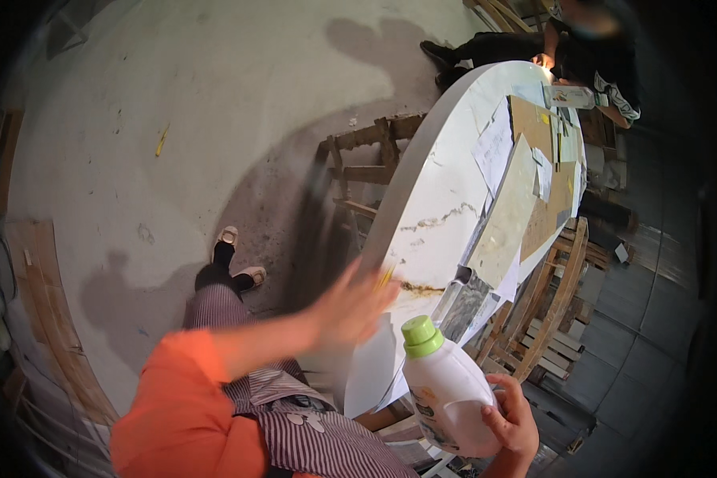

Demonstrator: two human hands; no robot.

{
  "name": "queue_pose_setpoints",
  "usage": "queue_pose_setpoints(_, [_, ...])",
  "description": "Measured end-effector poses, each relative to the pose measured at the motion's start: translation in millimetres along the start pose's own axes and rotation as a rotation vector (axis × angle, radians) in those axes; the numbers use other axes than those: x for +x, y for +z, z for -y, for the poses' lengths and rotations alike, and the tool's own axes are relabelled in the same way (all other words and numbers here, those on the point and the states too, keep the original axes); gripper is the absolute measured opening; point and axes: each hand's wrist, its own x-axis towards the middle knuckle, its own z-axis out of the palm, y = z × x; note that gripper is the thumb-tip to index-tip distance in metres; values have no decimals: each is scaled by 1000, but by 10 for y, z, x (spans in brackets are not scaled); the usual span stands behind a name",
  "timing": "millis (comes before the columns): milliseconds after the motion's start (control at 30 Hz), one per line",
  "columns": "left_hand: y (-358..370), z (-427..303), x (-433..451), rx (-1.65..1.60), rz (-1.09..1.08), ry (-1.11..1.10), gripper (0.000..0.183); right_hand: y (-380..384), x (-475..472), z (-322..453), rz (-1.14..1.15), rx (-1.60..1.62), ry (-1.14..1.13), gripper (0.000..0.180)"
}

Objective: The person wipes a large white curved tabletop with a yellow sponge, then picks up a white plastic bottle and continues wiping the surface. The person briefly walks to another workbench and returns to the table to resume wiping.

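My right hand (515, 427) grips a white plastic jug (448, 397) with a green cap, tilted over the near end of the table. Blurred by motion, my left hand (355, 305) is at the edge of a long, rounded white marble-look slab (421, 257). A thin yellow pencil-like object (386, 277) shows among its fingers and seems held there; blur hides the exact grip. White paper sheets (370, 367) lie between the left hand and the jug. Beyond the jug are a grey stone-look strip (463, 308) and a pale flat panel (502, 218).
Cardboard (526, 119) and more papers cover the slab's far side. A co-worker (591, 60) is at the far end, beside a clear bottle (570, 97). Wooden framing (382, 146) stands below the slab. A yellow tool (162, 141) lies on the concrete floor (215, 77).
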Motion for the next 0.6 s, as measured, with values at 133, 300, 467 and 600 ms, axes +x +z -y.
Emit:
queue_pose_setpoints(133, [39, -549, -722, -184, 194, -25, 54, 69, -151, 112, 53, -107, -14, 54])
queue_pose_setpoints(300, [-328, 518, 1028, 139, -219, -7, 55, 199, -90, 331, -7, -103, -31, 51])
queue_pose_setpoints(467, [-196, 438, 779, 16, -203, -13, 57, 251, -10, 633, -123, -77, -19, 49])
queue_pose_setpoints(600, [-161, -162, -190, 29, 109, 65, 60, 156, 26, 871, -85, -61, 7, 52])
